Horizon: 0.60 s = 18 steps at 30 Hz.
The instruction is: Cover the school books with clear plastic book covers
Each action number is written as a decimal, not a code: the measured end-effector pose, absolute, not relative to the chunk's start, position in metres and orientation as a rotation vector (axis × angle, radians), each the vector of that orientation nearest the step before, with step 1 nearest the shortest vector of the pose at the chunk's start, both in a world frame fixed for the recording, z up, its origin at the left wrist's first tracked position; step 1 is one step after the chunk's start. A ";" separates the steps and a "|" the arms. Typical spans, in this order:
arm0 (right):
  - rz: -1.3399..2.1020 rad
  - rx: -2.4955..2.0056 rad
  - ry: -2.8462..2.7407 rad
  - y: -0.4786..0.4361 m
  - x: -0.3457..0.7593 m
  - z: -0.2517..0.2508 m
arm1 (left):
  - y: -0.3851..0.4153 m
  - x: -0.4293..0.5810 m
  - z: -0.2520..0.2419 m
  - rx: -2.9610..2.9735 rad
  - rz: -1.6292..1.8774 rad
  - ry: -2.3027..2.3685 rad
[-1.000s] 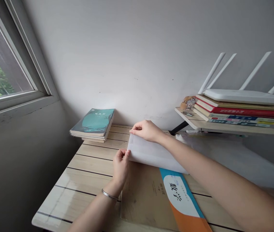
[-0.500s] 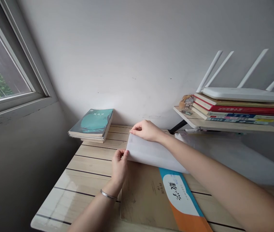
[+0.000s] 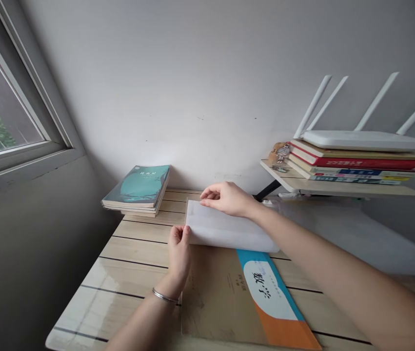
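A textbook (image 3: 222, 302) with a brown, blue and orange cover lies on the slatted wooden table. Across its far part stretches a white sheet (image 3: 229, 231), hiding that end of the book. My left hand (image 3: 180, 248), with a metal bangle at the wrist, pinches the sheet's left edge between thumb and fingers. At the far edge, my right hand (image 3: 227, 199) has its fingers curled together on the sheet, a little right of the far left corner. Its fingertips are partly hidden.
Teal-covered books (image 3: 139, 187) are stacked at the table's back left. At right, a raised shelf (image 3: 339, 186) carries a book pile (image 3: 361, 163), a white router (image 3: 364, 140) and a small figure (image 3: 279, 153). Translucent sheeting (image 3: 342, 234) lies below it. A window (image 3: 6, 107) is at left.
My right hand has shifted slightly right along the sheet's far edge, away from the corner, which now shows. The sheet's left edge sits a little further left. My left hand stays at that edge.
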State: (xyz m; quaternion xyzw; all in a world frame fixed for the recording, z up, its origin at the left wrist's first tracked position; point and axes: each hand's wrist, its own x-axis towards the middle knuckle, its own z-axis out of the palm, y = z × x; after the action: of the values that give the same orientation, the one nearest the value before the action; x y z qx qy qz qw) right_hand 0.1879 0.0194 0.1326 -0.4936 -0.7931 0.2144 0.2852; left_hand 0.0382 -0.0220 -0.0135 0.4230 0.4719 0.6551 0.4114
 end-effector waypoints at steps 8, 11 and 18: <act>0.306 -1.362 -1.788 -0.002 0.266 0.103 | -0.023 0.038 -0.020 1.238 1.673 1.381; 0.268 -1.389 -1.352 -0.009 0.296 0.058 | -0.024 0.037 -0.022 1.244 1.677 1.418; 0.820 -1.394 -0.956 -0.022 0.315 -0.013 | -0.026 0.034 -0.029 1.264 1.706 1.385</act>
State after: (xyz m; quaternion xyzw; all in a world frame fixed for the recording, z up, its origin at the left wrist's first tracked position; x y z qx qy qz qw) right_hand 0.3146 -0.0220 -0.0126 -0.5990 -0.4106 0.3523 0.5903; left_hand 0.0341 -0.0263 -0.0293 0.4757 0.5215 0.6424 0.2986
